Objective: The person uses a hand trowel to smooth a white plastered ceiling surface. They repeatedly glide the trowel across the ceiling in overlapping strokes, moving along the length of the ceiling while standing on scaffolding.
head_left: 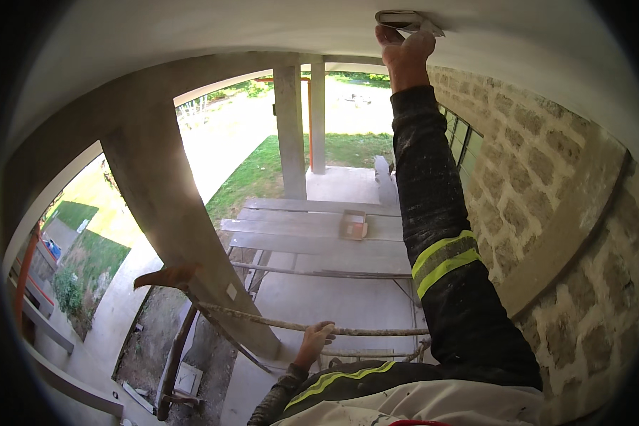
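My right hand (406,51), its arm stretched straight up, presses a sanding block (399,19) flat against the pale ceiling (263,28). A loose, crumpled edge of whitish sheet sticks out at the block's right side. Down low, my left hand (315,344) is wrapped round a thin, dirty scaffold rail (263,321). Both dark sleeves are dusty, and yellow reflective bands (445,263) cross the right one.
Beyond the rail lie scaffold planks (305,227) with an open cardboard box (353,226) on them. A stone wall (547,170) rises on the right. Concrete columns (170,192) stand to the left and ahead. A rusty bracket (167,277) juts from the scaffold at left.
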